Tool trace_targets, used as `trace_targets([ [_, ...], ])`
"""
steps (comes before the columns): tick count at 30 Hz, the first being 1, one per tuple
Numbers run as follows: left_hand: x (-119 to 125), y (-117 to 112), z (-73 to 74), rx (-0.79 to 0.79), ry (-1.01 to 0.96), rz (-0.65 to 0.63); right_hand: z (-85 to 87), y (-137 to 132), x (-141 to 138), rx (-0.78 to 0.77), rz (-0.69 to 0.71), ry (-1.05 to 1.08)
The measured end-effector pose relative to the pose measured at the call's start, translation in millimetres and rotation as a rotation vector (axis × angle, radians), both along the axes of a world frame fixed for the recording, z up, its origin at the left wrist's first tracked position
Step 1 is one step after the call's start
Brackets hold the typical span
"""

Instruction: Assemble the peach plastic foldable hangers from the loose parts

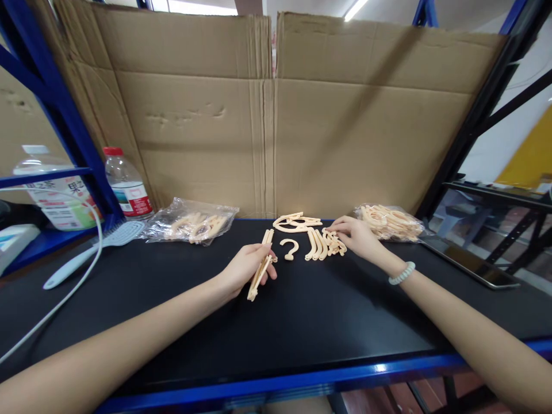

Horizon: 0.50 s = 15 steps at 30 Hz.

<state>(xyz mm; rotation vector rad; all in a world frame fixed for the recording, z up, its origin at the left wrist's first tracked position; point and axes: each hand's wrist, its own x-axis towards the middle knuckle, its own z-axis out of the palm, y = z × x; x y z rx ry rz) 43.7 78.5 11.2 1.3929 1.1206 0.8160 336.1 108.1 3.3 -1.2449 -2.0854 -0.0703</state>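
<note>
My left hand (245,265) is closed around a bundle of long cream plastic strips (261,267), held slanted just above the black table top (302,322). My right hand (356,236) reaches to a small heap of curved cream pieces (325,242), its fingers pinched on one of them; a pale bead bracelet sits on that wrist. A hook-shaped cream piece (289,248) lies between the two hands. Flat ring-shaped cream parts (297,223) lie behind it.
A clear bag of cream parts (192,225) lies at back left, another bag (390,222) at back right. A water bottle (127,185), a pale hairbrush (92,253) and a white cable (64,293) are at left. A dark tablet (470,264) lies at right. Cardboard (276,115) walls the back.
</note>
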Motion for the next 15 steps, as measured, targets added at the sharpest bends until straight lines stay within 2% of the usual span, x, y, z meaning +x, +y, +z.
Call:
trace_targets([
  [6,-1,-3,0.6,-0.035,-0.149,0.060,-8.6,0,0,-0.063,0.017,-0.112],
  [11,0,-6,4.2,-0.021,-0.217,0.095,-3.0,-7,-8,-0.029,0.004,-0.130],
  [13,1,-7,5.0,-0.002,-0.240,0.102,2.8,-16,-19,0.045,0.050,-0.084],
  [15,1,-9,4.6,0.016,-0.257,0.102,9.0,-31,-36,0.132,0.188,-0.015],
])
